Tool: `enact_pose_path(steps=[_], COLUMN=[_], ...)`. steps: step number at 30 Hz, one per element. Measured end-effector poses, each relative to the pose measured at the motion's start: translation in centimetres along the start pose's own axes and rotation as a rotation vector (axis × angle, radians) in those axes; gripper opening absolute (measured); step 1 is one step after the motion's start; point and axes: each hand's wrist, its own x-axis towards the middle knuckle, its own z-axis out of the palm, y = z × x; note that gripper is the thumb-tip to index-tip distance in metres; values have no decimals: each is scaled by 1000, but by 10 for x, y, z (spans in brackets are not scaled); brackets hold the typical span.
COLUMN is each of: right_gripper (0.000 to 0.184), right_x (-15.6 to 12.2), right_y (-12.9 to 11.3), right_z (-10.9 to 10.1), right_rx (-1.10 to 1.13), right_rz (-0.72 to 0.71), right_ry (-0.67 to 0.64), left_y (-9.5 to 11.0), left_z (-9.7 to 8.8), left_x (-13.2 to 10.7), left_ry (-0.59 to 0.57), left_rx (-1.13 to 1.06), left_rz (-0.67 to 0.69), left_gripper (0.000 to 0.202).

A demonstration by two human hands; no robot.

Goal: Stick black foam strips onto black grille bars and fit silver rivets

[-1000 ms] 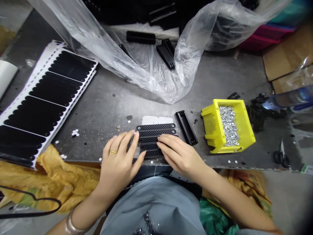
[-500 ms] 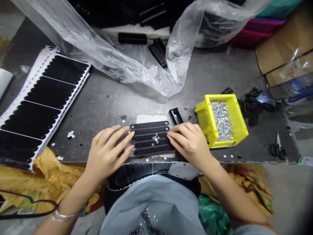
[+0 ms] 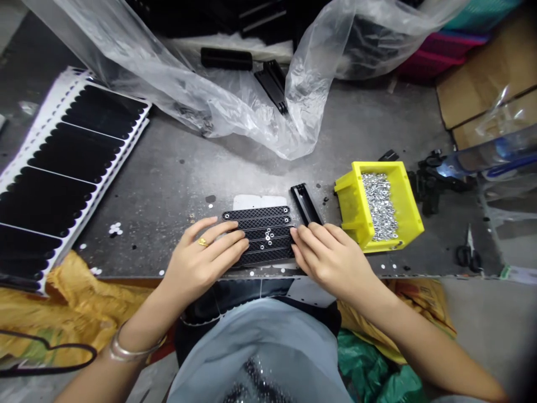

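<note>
Black strips [image 3: 257, 213] with a crosshatched face and rounded, holed ends lie side by side near the table's front edge. Several small silver nuts [image 3: 268, 238] are loose on the middle strips, and nuts also sit in some end holes. My left hand [image 3: 205, 254] lies over the left ends of the lower strips, fingers stretched out and covering them. At the right ends, my right hand [image 3: 329, 252] has its fingers bunched together against the strips; anything between the fingertips is hidden. Just behind it stands a black channel-shaped piece [image 3: 305, 202], apart from the strips.
A yellow bin [image 3: 409, 215] of small silver nuts stands at right, with scissors [image 3: 469, 252] beyond. Sheets of black die-cut pieces [image 3: 71, 162] lie at left. Clear plastic film [image 3: 235, 120] hangs across the back over black parts. Cardboard [image 3: 482, 78] stands back right.
My left hand has moved right and now covers the strips' left ends, which showed before. My right hand has shifted slightly down at the right ends. The view has shifted a little.
</note>
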Motion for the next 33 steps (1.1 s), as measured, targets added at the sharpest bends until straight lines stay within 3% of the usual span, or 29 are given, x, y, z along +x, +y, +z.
enact_pose_path(steps=[3,8,14,18,23,26,29,33], right_gripper=[23,35,31,31,36,32,27,19], right_x=[3,5,4,1,6,9,6,-1], right_y=[-1,-14,-12,-7,-29,-39,-25,12], right_z=[-5,-10,-9,-8,-2,2,3,5], right_rx=[1,35,-49,-53,-72,-91,-60,95], right_rz=[15,166,89,11,209,241,133,9], right_ry=[-30,-167,-110,-103,-108,-52,-24,-14], left_y=[-1,2,5,6,9,12,13,9], left_z=[-5,-3,2,5,6,3,0,-2], left_x=[-9,-10,-6,-13,-29,-33,-31,-24], left_ry=[40,103,107,159,168,127,110,114], left_rx=[62,82,4,78,165,200,217,246], left_rz=[-87,-194,-264,-195,-138,-131,-135,-86], left_gripper=[22,15,8,17,35,44,49,42])
